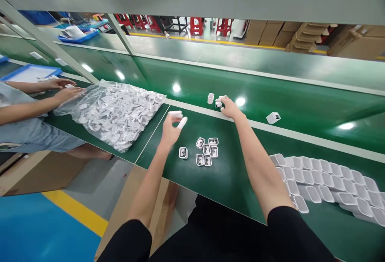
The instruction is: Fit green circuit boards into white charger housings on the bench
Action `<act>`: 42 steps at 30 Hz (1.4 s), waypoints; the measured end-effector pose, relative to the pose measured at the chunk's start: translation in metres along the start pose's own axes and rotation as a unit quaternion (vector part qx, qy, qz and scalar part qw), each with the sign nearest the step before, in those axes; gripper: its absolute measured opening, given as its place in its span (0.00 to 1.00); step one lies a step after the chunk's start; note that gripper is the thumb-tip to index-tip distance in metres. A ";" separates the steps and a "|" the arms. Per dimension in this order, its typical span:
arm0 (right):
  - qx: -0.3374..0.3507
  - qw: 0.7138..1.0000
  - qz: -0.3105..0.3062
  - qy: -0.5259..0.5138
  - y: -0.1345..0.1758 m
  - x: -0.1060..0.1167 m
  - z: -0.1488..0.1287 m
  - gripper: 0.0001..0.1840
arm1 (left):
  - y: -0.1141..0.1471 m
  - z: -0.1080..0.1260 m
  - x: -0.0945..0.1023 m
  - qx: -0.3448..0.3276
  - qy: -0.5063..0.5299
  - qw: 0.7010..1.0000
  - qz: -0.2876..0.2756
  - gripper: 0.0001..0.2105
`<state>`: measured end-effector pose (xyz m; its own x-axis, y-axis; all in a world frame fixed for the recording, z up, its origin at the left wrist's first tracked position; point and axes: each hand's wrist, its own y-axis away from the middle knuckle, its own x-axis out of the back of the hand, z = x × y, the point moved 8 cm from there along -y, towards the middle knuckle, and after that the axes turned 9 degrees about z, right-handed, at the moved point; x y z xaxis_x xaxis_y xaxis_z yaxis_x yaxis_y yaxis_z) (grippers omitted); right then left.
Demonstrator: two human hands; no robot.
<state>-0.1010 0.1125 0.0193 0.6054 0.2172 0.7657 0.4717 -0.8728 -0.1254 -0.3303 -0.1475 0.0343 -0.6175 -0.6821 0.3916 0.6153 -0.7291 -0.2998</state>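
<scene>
My right hand (230, 108), with white covers on its fingertips, reaches to the green belt and grips a small white plastic housing (218, 104) with dark parts inside. Just left of it stands another white housing (211, 98). Off to the right a further white housing (273, 117) lies tilted on the belt. Over the near worktop hovers my left hand (171, 130), fingers curved and apart around nothing, its tips also covered in white. Below and between my hands sit several open housings with dark and white parts inside (207, 149), plus a single filled housing (183, 153) apart from them.
Rows of white housings (327, 177) cover the worktop at right. At left lies a clear plastic bag (117, 111) full of white pieces. Beside it are a co-worker's hands (67, 89). A grey shelf beam (192, 5) crosses above. Cardboard (141, 202) stands below the worktop edge.
</scene>
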 end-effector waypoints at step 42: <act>0.385 0.783 0.341 -0.349 0.129 0.182 -0.179 0.26 | -0.076 0.199 -0.032 -0.429 0.269 0.863 0.013 0.33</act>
<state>-0.0451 -0.0386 0.2556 0.9610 0.2367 -0.1429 -0.0294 -0.4266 -0.9040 -0.2596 -0.0594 0.2179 -0.8888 -0.4580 -0.0151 0.1856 -0.3298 -0.9256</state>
